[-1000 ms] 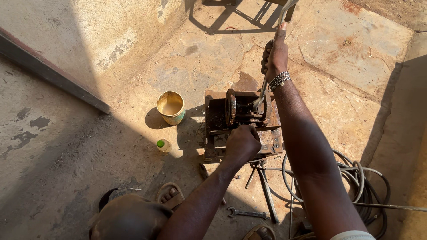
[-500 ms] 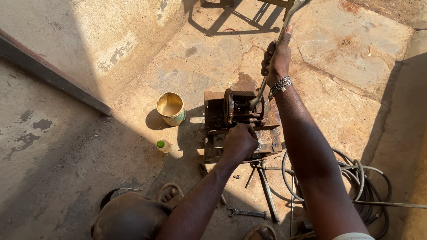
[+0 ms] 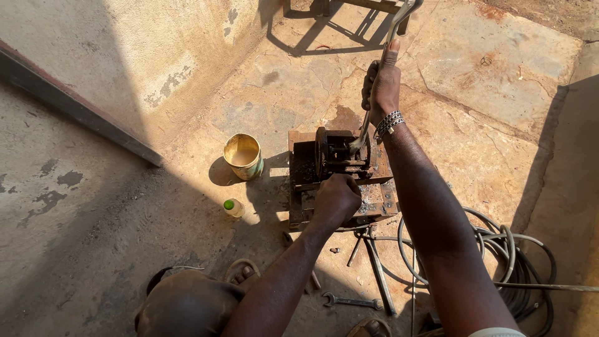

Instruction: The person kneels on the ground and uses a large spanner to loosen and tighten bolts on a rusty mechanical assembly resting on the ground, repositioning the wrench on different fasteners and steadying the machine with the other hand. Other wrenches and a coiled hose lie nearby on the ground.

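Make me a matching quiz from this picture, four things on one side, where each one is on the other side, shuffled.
Things:
1. right hand
2. left hand
3. spanner
4. tin can

Places:
A. standing left of the machine
B. gripping the long lever
C. fist on the machine's near side
D. lying on the ground near the hoses

Pairs: 1-B, 2-C, 3-D, 4-A

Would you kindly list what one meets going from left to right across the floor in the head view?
Dark metal beam → small green-capped bottle → yellow tin can → left hand on the rusty machine → right hand gripping the long lever → coiled hoses.
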